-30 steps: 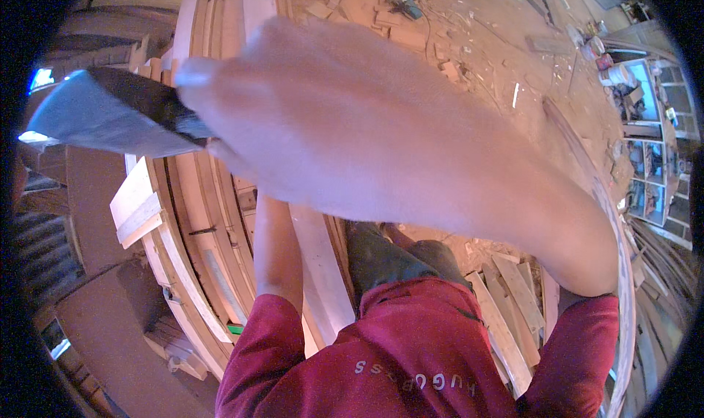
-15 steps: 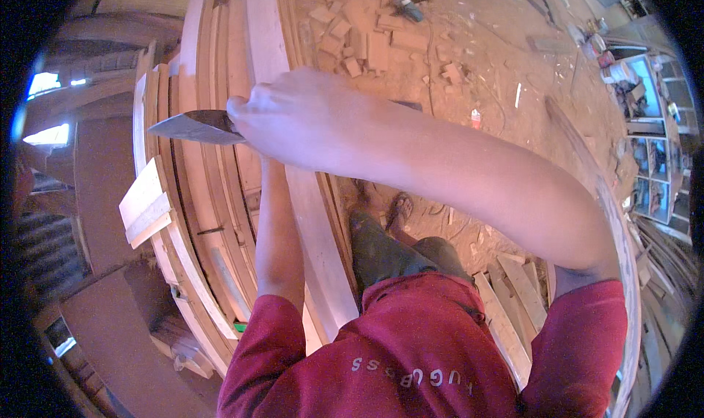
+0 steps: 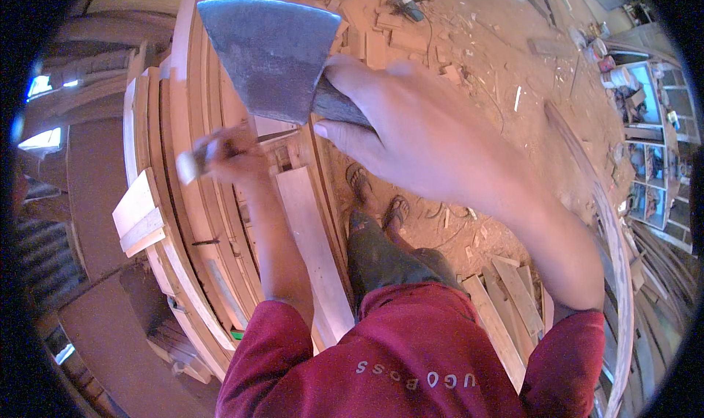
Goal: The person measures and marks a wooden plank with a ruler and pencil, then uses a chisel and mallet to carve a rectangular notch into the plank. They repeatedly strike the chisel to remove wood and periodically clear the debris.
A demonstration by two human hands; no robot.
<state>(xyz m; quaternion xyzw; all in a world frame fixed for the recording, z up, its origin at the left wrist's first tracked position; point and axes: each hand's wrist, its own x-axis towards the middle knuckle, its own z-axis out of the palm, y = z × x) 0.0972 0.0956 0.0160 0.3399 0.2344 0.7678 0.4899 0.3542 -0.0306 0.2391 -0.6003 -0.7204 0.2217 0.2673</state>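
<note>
My right hand [image 3: 418,128] is closed round the dark handle [image 3: 339,106] of a hatchet. Its broad grey hatchet head [image 3: 271,59] is raised, with the curved edge toward the top of the view. Lower and to the left, my left hand [image 3: 233,154] is blurred but wrapped round a chisel with a pale handle end [image 3: 189,167]. The thin chisel blade [image 3: 279,135] points right, over a long pale board [image 3: 315,235]. Cut recesses [image 3: 282,155] show in that board close to the blade. Part of the board lies behind the hatchet head.
Several long timbers [image 3: 220,264] lie side by side left of the board. Short light offcuts [image 3: 139,224] rest on their outer edge. Wood scraps and a corded power tool [image 3: 408,6] litter the dusty floor. Planks [image 3: 506,301] lie right of my legs; shelving [image 3: 649,154] stands far right.
The hatchet has swung up and turned, so its broad face now shows instead of a thin profile. My right hand has moved right, uncovering my left hand and the chisel.
</note>
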